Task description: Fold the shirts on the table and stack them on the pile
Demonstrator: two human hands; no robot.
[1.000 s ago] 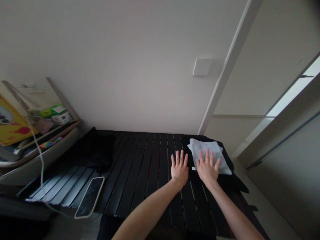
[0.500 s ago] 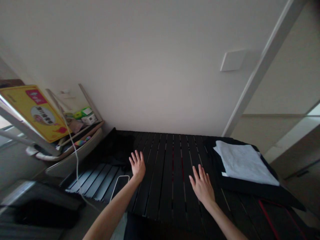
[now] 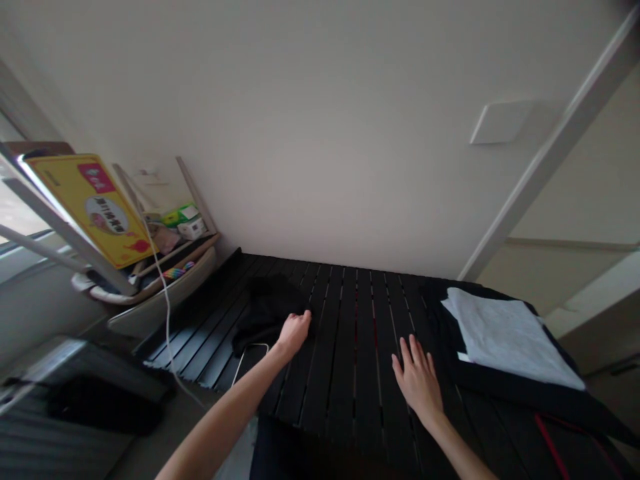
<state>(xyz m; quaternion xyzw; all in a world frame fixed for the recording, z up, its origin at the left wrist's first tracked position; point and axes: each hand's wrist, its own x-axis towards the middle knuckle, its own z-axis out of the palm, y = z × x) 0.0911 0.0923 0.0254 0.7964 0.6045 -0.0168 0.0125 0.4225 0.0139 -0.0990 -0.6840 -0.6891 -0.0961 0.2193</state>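
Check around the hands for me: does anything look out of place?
Two things stand out. The black cloth by the left hand lies bunched on the slats, half covering a phone. At far left, a yellow board leans tilted, with a white cable trailing down past it.

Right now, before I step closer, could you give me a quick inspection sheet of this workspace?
Surface: black slatted platform.
Things at hand: crumpled black cloth, with a pale-edged flat object partly beneath it.
Clutter: yellow printed board above a pale tray.
Hands: left hand curled at the cloth's edge; right hand open on the slats, holding nothing.
Cables: one white cable running down past the tray.
Surroundings: white wall with a wall plate; white sheet on black fabric to the right.
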